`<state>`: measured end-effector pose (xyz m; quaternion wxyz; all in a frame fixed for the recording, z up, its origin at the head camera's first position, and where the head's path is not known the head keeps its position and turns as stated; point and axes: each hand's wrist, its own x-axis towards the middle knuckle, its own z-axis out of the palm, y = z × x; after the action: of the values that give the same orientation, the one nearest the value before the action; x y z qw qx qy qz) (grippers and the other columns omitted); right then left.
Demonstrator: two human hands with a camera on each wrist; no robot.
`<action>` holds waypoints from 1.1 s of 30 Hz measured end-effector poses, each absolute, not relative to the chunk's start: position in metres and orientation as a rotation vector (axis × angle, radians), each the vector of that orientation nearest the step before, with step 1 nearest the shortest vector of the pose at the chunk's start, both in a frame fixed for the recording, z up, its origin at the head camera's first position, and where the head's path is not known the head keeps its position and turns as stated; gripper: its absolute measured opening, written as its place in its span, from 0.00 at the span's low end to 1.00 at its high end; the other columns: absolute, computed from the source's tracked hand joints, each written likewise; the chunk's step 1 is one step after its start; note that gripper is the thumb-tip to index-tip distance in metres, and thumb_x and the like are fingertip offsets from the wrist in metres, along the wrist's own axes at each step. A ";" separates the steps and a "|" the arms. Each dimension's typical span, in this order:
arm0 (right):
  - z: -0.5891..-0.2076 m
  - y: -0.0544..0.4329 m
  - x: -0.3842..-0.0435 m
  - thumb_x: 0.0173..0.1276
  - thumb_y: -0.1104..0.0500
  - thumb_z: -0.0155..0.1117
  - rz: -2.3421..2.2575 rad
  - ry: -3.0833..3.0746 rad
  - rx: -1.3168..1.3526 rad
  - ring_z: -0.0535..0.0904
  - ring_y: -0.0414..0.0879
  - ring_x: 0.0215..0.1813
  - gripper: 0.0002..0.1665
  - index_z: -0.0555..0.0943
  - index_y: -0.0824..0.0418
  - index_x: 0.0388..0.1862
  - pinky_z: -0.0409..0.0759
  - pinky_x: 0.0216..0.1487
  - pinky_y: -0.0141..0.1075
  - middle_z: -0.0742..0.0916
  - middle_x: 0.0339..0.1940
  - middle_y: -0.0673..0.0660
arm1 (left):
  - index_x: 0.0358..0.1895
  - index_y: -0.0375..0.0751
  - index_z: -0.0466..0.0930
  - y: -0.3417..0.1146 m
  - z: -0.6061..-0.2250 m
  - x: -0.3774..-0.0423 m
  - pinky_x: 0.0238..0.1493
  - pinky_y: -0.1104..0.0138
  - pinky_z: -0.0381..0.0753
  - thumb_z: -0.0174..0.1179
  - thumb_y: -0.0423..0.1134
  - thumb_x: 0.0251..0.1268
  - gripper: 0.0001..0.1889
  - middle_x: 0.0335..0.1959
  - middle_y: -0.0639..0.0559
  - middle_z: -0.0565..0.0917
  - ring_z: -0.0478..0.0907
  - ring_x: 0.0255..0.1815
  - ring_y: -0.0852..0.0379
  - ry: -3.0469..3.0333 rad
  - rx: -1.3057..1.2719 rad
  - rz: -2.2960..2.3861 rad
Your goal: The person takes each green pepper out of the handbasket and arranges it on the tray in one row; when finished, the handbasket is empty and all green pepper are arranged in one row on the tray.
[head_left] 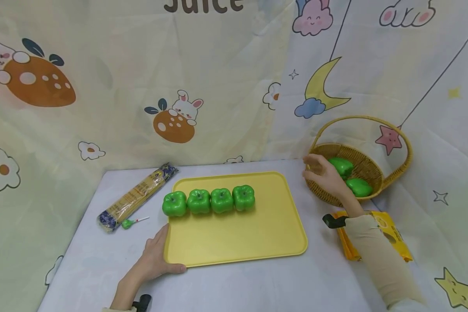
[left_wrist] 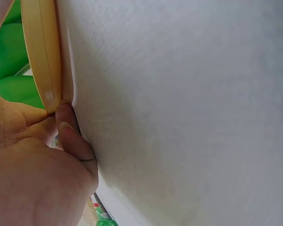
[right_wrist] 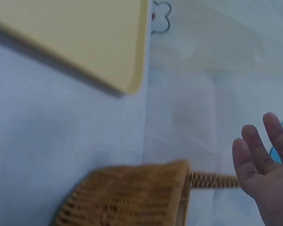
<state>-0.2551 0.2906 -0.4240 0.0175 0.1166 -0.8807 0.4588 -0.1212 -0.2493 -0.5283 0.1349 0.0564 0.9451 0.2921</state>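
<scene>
My left hand [head_left: 152, 255] grips the near left corner of the yellow tray [head_left: 238, 236], with the thumb lying along the near edge and the fingers along the left side; the left wrist view shows some of those fingers bent in against the rim. My right hand [head_left: 325, 177] is open and holds nothing, its fingers loosely bent and spread, over the left rim of the wicker basket [head_left: 364, 167] at the far right. I cannot tell whether it touches the rim.

On the tray, four green bell peppers [head_left: 221, 200] stand in a row from left to right, side by side, in the far left part. The leftmost one is right at the tray's left edge, and the near and right parts of the tray are bare. Inside the basket lie two more glossy green pieces [head_left: 359, 187], one farther and one nearer, just right of my right hand; the farther one looks like a pepper too. The basket's tall handle [head_left: 407, 162] arches over it.

To the left of the tray, a long clear packet [head_left: 140, 195] with dark blue ends lies slanted on the white-covered tabletop [head_left: 257, 281], and a green lollipop [head_left: 127, 223] lies just beside its near end. A yellow-orange package [head_left: 395, 236] lies on the right, partly under my sleeve [head_left: 382, 255].
</scene>
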 end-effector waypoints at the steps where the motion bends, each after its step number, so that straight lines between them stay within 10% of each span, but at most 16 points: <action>1: -0.424 0.296 -0.255 0.74 0.54 0.62 1.419 -2.721 0.349 0.70 0.41 0.66 0.34 0.64 0.61 0.75 0.72 0.65 0.35 0.74 0.70 0.63 | 0.83 0.44 0.34 -0.249 -0.528 -0.121 0.69 0.44 0.59 0.76 0.74 0.26 0.81 0.83 0.39 0.51 0.56 0.79 0.40 2.737 0.159 0.847; 6: -0.422 0.327 -0.254 0.75 0.49 0.61 1.428 -2.695 0.216 0.69 0.38 0.65 0.36 0.64 0.60 0.76 0.68 0.55 0.21 0.74 0.70 0.59 | 0.83 0.46 0.34 -0.248 -0.529 -0.121 0.73 0.40 0.53 0.77 0.74 0.27 0.80 0.83 0.39 0.50 0.52 0.81 0.38 2.716 0.147 0.868; 13: -0.413 0.368 -0.265 0.75 0.43 0.58 1.503 -2.679 0.058 0.69 0.28 0.60 0.37 0.62 0.52 0.78 0.69 0.56 0.27 0.74 0.63 0.37 | 0.83 0.46 0.35 -0.248 -0.529 -0.121 0.70 0.44 0.59 0.76 0.75 0.25 0.81 0.83 0.41 0.51 0.56 0.79 0.40 2.734 0.137 0.845; 21: -0.406 0.389 -0.285 0.74 0.37 0.56 1.352 -2.810 -0.020 0.56 0.66 0.77 0.50 0.49 0.57 0.83 0.60 0.69 0.66 0.62 0.78 0.69 | 0.83 0.47 0.35 -0.248 -0.528 -0.120 0.66 0.50 0.63 0.76 0.75 0.24 0.81 0.83 0.42 0.52 0.60 0.76 0.45 2.734 0.115 0.828; 33: -0.423 0.404 -0.314 0.71 0.34 0.59 1.310 -2.855 -0.092 0.54 0.70 0.78 0.55 0.49 0.60 0.83 0.58 0.71 0.69 0.59 0.81 0.70 | 0.83 0.47 0.36 -0.246 -0.525 -0.119 0.64 0.52 0.65 0.77 0.74 0.25 0.80 0.83 0.43 0.53 0.62 0.71 0.47 2.730 0.097 0.823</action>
<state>-0.3137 0.4039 -0.4227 -0.0008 -0.0293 -0.9085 0.4169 -0.1192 -0.2464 -0.5248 0.1440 0.0337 0.9469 0.2853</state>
